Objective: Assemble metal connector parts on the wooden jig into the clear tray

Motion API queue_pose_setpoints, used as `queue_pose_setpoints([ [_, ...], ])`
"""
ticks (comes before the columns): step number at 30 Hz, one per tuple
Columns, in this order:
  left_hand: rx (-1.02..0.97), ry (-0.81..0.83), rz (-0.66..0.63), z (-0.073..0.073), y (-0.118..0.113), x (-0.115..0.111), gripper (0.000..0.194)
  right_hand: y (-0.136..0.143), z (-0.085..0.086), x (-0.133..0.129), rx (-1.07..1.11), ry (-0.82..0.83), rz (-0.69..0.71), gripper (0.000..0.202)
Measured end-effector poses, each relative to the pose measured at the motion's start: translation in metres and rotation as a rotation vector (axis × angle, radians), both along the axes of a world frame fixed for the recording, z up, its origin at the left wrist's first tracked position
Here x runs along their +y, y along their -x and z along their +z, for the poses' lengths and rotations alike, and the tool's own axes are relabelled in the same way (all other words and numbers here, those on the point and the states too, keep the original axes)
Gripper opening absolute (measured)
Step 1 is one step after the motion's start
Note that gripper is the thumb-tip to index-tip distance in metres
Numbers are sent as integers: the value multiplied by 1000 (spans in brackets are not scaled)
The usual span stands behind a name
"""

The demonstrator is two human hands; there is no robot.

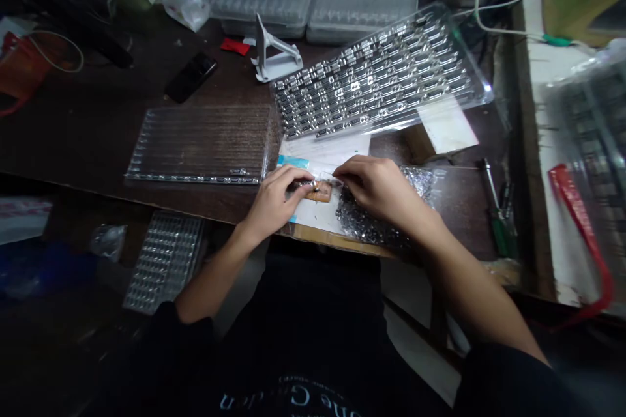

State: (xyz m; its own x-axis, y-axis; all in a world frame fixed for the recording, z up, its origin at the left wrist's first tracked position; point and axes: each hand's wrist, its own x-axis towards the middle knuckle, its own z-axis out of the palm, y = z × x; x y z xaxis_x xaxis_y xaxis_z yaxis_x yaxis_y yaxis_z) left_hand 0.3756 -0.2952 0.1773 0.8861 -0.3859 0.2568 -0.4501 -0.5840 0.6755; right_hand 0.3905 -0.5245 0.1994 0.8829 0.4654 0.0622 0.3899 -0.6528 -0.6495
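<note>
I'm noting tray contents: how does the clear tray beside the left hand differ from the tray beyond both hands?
The left tray holds metal parts mostly along its near edge; the far tray holds many rows. The left tray runs nearly level across the view; the far tray slants up rightward. Both are see-through.

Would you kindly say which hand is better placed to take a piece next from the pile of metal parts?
Probably the right hand: it is close to the pile, while the left hand is farther off, at the orange block.

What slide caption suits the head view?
Left hand holds a metal connector at an orange block, right hand close by, a tray of connectors beyond.
</note>
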Motion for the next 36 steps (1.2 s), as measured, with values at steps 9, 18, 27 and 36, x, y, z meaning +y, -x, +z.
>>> queue_pose_setpoints([
  [9, -29, -47, 46, -16, 4, 3, 6, 1, -2, 7, 16, 27, -6, 22],
  [18, -43, -12, 39, -17, 7, 1, 3, 11, -8, 30, 11, 283, -57, 25],
  [27, -41, -192, 187, -18, 15, 11, 9, 19, -15, 40, -250, 380, 213, 23],
  [36, -42, -124, 244, -15, 14, 7, 11, 18, -7, 33, -152, 356, 175, 23],
])
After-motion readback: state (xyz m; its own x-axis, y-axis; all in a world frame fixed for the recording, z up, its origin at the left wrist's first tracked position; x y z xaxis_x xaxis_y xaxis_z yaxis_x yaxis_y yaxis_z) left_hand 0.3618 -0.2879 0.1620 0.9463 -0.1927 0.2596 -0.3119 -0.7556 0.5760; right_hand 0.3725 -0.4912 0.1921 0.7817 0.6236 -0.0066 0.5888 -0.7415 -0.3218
